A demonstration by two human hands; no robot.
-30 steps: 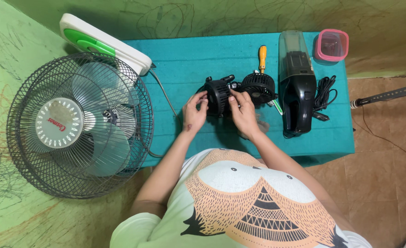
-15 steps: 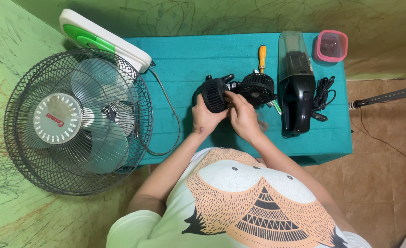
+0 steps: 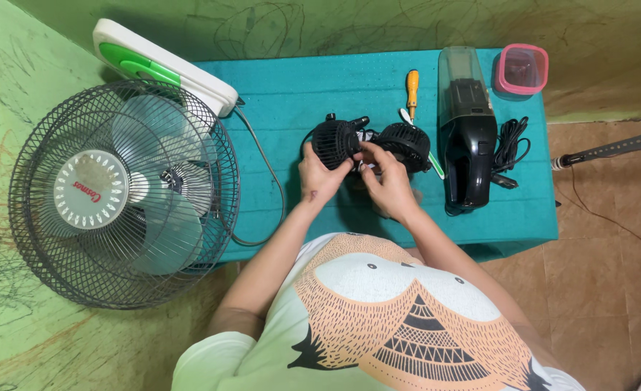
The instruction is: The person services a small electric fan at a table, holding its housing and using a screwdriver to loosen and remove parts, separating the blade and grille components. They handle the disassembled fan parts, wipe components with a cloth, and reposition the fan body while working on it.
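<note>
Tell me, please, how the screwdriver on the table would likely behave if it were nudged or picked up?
The screwdriver looks stiff, one thin shaft in an orange handle. Its handle seems rounded and it lies flat on the table, so a sideways nudge would probably roll it. It looks slim, so it is likely light and easy to lift.

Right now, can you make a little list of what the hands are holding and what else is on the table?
left hand: grips the round black vented part
right hand: fingers between that part and the second black vented part; exact grip unclear
table: covered in teal
screwdriver: orange handle, lying behind the parts
handheld vacuum: black, lying right of the parts
black cord: bundled beside the vacuum
pink box: far right corner
big fan: lying left of the table
</note>
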